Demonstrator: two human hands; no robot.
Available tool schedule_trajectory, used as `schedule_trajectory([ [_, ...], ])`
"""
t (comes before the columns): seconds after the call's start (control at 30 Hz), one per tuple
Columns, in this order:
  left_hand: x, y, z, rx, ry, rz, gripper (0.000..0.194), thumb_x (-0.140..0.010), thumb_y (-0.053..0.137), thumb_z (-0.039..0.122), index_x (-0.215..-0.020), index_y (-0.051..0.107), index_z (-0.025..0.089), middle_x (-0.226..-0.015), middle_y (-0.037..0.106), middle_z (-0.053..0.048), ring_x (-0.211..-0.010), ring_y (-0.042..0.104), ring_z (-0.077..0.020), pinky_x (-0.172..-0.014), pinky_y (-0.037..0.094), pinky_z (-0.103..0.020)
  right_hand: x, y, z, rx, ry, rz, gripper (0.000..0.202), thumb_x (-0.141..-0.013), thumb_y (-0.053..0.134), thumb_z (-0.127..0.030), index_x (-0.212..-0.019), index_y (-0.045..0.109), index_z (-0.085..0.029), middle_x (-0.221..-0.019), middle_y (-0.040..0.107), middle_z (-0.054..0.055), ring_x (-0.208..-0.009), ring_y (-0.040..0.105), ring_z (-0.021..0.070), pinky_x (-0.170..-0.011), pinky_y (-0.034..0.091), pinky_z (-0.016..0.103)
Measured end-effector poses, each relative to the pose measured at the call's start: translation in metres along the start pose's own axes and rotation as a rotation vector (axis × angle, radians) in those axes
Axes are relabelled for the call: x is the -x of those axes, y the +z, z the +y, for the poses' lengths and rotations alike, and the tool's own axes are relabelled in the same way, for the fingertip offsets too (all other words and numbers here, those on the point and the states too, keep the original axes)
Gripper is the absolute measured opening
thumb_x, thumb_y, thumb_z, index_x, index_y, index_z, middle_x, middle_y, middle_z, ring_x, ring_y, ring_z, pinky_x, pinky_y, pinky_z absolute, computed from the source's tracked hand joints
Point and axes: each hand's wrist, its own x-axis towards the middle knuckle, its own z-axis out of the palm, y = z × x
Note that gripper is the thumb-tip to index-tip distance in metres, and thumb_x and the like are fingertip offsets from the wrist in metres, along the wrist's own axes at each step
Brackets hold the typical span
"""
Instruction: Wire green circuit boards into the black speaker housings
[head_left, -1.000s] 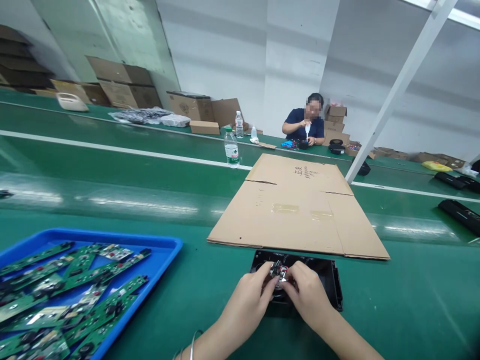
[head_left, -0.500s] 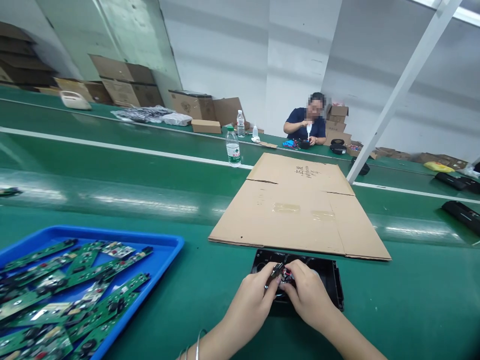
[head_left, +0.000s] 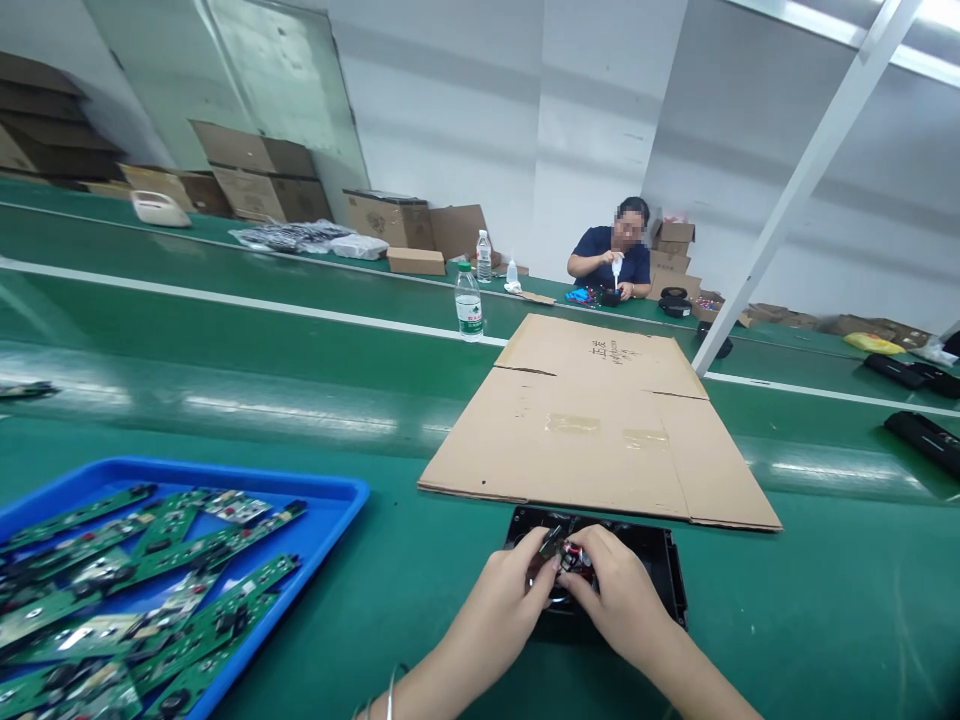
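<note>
A black plastic housing [head_left: 660,560] lies on the green table just in front of me, partly hidden under my hands. Over its left half, my left hand [head_left: 517,580] pinches a small dark circuit board [head_left: 550,545] between thumb and fingers. My right hand [head_left: 611,580] is closed on thin red and dark wires [head_left: 574,556] beside the board, fingertips nearly touching those of the left. What the wires join to is too small to tell.
On the left, a blue tray [head_left: 341,490] holds several green circuit boards. Flattened cardboard [head_left: 600,460] lies beyond the housing, with a water bottle [head_left: 469,303] at its far left. A person [head_left: 611,260] works across the line; a white post [head_left: 802,190] rises at right.
The view has shifted slightly. Both hands stay over the housing with the board and wires, and the fingers have moved only a little. The person across has lowered their head and hands slightly.
</note>
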Motion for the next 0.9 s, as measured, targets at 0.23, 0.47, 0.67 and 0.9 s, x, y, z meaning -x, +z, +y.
schedule_trajectory([
  [0.23, -0.007, -0.005, -0.001, 0.22, -0.107, -0.011, 0.029, -0.069, 0.05, 0.037, -0.092, 0.05, 0.019, -0.063, 0.061, 0.002, -0.064, 0.065, -0.0198, -0.049, 0.053, -0.026, 0.004, -0.022, 0.018, 0.238, -0.031, -0.232, 0.108, -0.045, 0.077, -0.046, -0.135, 0.02, -0.024, -0.137, 0.024, 0.015, -0.125, 0.018, 0.0368, -0.099, 0.015, 0.057],
  [0.47, -0.015, -0.025, 0.001, 0.187, 0.023, 0.101, 0.038, -0.069, 0.049, 0.052, -0.085, 0.053, 0.017, -0.06, 0.064, -0.001, -0.057, 0.063, -0.0187, -0.047, 0.051, -0.026, 0.005, -0.027, 0.031, 0.241, -0.088, -0.184, 0.09, -0.042, 0.075, -0.039, -0.122, 0.04, -0.02, -0.12, 0.045, 0.014, -0.109, 0.041, 0.0335, -0.091, 0.032, 0.05],
  [0.67, -0.03, -0.023, -0.029, -0.011, 0.154, 0.139, 0.035, -0.078, 0.041, 0.048, -0.084, 0.06, 0.019, -0.085, 0.07, -0.008, -0.084, 0.064, -0.0245, -0.069, 0.054, -0.031, 0.034, -0.096, 0.051, 0.295, 0.181, 0.017, 0.069, -0.047, 0.072, -0.026, -0.112, 0.048, -0.023, -0.109, 0.054, 0.008, -0.099, 0.048, 0.0276, -0.083, 0.038, 0.04],
  [0.9, -0.064, -0.002, -0.098, -0.809, 0.292, 0.218, 0.045, -0.079, 0.035, 0.027, -0.118, 0.053, 0.017, -0.13, 0.047, -0.01, -0.123, 0.036, -0.0322, -0.095, 0.036, -0.048, 0.112, -0.163, 0.142, 0.567, 0.818, 0.342, 0.053, -0.059, 0.058, -0.036, -0.11, 0.05, -0.021, -0.113, 0.054, 0.011, -0.104, 0.047, 0.0317, -0.079, 0.037, 0.042],
])
